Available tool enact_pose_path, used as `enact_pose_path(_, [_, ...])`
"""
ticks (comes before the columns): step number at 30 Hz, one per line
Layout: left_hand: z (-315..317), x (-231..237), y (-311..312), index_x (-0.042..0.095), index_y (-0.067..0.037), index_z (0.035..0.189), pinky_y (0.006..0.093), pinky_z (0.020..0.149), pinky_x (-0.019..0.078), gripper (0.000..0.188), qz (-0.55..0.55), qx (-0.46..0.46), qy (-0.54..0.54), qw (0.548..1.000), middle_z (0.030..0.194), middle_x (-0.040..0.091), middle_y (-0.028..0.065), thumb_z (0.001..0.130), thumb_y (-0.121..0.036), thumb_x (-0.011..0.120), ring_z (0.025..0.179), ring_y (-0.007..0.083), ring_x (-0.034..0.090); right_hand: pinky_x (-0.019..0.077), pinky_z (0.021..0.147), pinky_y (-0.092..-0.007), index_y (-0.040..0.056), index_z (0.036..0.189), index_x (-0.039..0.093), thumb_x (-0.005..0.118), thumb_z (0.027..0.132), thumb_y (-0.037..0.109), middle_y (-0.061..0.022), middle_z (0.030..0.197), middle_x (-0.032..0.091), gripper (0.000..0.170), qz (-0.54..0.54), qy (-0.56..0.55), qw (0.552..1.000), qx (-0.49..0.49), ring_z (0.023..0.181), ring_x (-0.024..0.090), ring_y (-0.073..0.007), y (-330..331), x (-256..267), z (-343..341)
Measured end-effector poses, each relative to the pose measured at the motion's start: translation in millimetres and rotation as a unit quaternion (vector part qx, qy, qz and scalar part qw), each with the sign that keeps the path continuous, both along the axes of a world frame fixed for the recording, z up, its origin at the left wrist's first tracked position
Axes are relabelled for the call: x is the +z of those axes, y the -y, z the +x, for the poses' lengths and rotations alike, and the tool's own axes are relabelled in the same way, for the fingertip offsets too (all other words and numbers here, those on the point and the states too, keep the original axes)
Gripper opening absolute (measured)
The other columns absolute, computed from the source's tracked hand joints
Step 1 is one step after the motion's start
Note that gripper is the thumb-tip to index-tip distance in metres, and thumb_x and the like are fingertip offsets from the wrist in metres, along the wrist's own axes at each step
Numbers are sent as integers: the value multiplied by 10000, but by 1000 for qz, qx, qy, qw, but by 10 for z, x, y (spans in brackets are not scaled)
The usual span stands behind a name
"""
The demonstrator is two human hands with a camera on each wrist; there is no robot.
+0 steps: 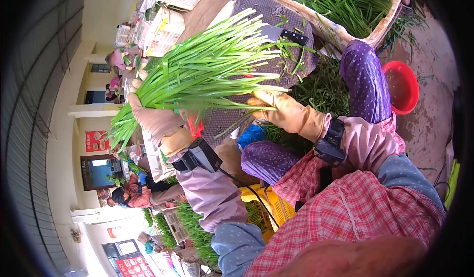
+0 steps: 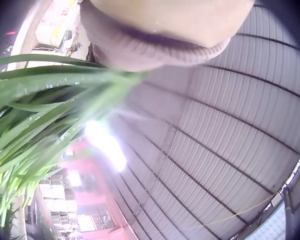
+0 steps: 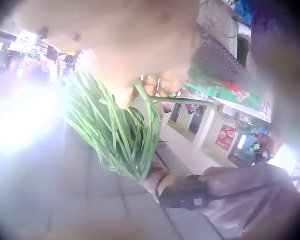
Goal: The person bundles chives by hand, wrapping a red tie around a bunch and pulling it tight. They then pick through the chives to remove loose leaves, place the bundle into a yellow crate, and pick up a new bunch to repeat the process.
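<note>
A thick bunch of garlic chives fans out in the head view, pale stalk ends to the right and green leaves to the left. My left hand, in a tan glove with a brownish cover, grips it around the leafy part. With a tan rubber glove on, my right hand pinches a thin chive stalk at the bunch's lower edge. The right wrist view shows this stalk stretching out from the fingers. In the left wrist view, the leaves run out from beside the glove.
A knife and trimmed scraps lie on patterned cloth beyond the bunch. A white crate holds more chives. Near my knees stand a red basin and a yellow plastic crate. Other people work in the background.
</note>
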State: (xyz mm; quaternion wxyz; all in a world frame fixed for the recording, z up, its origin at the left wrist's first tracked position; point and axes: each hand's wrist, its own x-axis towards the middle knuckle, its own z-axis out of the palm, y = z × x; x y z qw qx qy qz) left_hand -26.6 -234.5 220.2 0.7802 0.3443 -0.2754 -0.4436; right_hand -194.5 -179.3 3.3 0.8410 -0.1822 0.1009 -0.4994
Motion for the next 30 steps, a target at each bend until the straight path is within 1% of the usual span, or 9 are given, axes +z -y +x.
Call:
enact_pose_path(2, [-91,10,-44,595,-111,1078,403,1015,393,250,-1,17,0,1000,1179,616,39,971,-277,442,1136,224,538,449,891,-335,82,1268,520,575,949,298,-39,1189,568,390,2,17,1000,2,1097,531,-154,31,-35,-78])
enact_pose_path(4, [-71,-11,-34,595,-112,1062,409,1009,398,241,1,31,2,1000,1168,619,41,972,-274,441,1130,225,540,474,855,-331,70,1278,521,565,954,243,-38,1180,569,369,-170,-119,976,-60,1104,535,-152,55,-152,-110])
enact_pose_path(6, [114,-58,21,595,-113,1024,427,986,418,230,-31,-13,2,999,1143,625,44,973,-278,444,1102,228,553,496,829,-336,62,1284,523,590,937,210,-43,1208,561,384,-204,-139,968,-53,1066,562,-159,51,-141,-183])
enact_pose_path(8, [21,-29,-41,594,-112,1026,432,978,425,231,-27,-2,1,1000,1139,626,48,973,-280,445,1091,230,556,512,813,-355,55,1279,526,618,921,208,-57,1165,584,400,-115,-135,982,60,1002,591,-168,24,-1,-265])
enact_pose_path(13, [-125,6,-127,597,-104,1025,430,965,436,237,6,22,27,999,1111,628,52,973,-287,457,1062,232,564,507,782,-323,74,1176,590,671,862,433,-85,1002,641,484,-38,-110,993,13,887,615,-175,86,129,-179])
enact_pose_path(17, [39,-45,-82,626,-116,1065,423,944,465,270,-4,-4,1,1000,1081,650,4,945,-330,517,1060,217,588,504,726,-312,46,1070,615,630,913,338,-42,900,627,332,-5,-169,986,7,800,602,-149,203,142,-58])
enact_pose_path(21, [115,-52,-68,625,-111,1059,427,947,466,256,-24,-27,4,999,1074,651,4,947,-316,519,1065,213,586,530,693,-286,38,1074,646,634,902,288,-79,904,675,305,5,-170,985,-5,755,638,-151,156,53,-121])
enact_pose_path(28, [194,-81,-32,614,-95,1048,421,952,471,253,-19,-6,41,999,1071,642,7,960,-299,494,1066,211,584,490,821,-296,31,1175,577,555,947,226,-46,986,616,301,-4,-23,998,54,911,589,-123,-55,-678,-146])
enact_pose_path(30, [255,-89,-2,611,-87,1024,409,948,473,245,-38,-27,26,999,1059,639,13,962,-290,488,1063,211,583,464,862,-315,70,1255,540,548,956,245,-31,1027,597,346,5,-78,994,75,967,576,-124,-96,-773,-173])
